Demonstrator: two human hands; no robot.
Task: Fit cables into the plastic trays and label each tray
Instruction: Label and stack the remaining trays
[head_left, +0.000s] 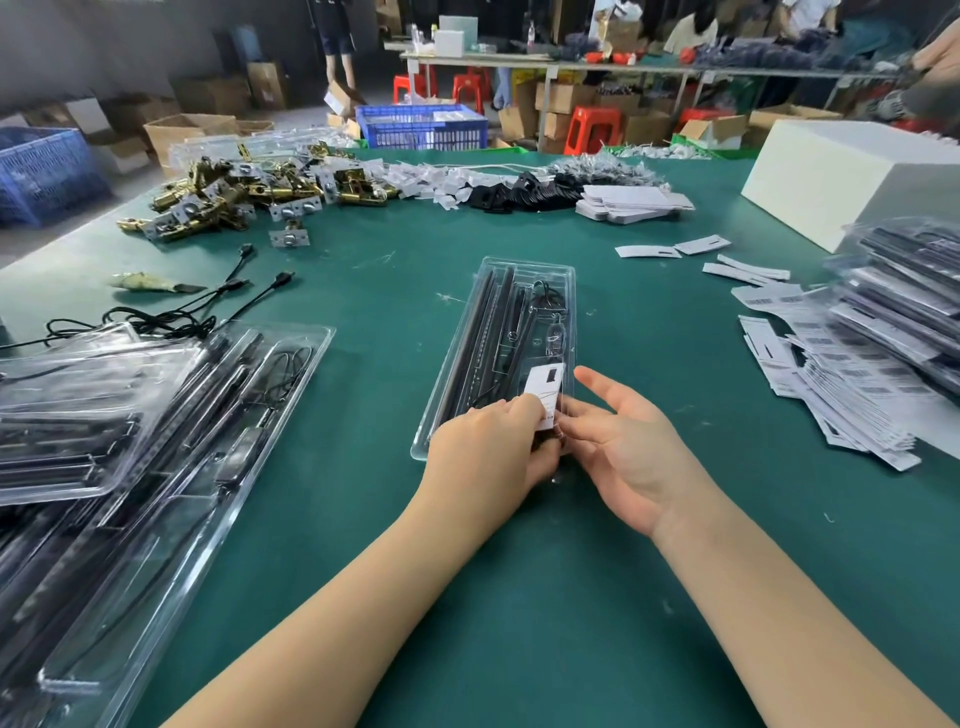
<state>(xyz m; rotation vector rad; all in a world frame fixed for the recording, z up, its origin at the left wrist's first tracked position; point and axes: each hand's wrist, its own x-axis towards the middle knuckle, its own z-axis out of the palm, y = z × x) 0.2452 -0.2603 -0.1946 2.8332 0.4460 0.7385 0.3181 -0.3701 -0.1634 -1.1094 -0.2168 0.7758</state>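
Observation:
A clear plastic tray (470, 332) lies lengthwise on the green table in front of me, holding black bars and a coiled black cable (548, 299). A white label (544, 387) sits on the tray's near right part. My left hand (488, 447) rests over the tray's near end, its fingers curled on the label's lower edge. My right hand (628, 447) is beside it, palm up, thumb and forefinger pinching the label's near right corner while the other fingers stay spread. The tray's near end is hidden under both hands.
Filled clear trays (130, 441) are stacked at the left, with loose black cables (208, 306) behind them. A heap of white barcode labels (841, 384) and more trays (914, 291) lie at the right. Brass latch parts (244, 195), black clips and a white box (841, 171) sit further back.

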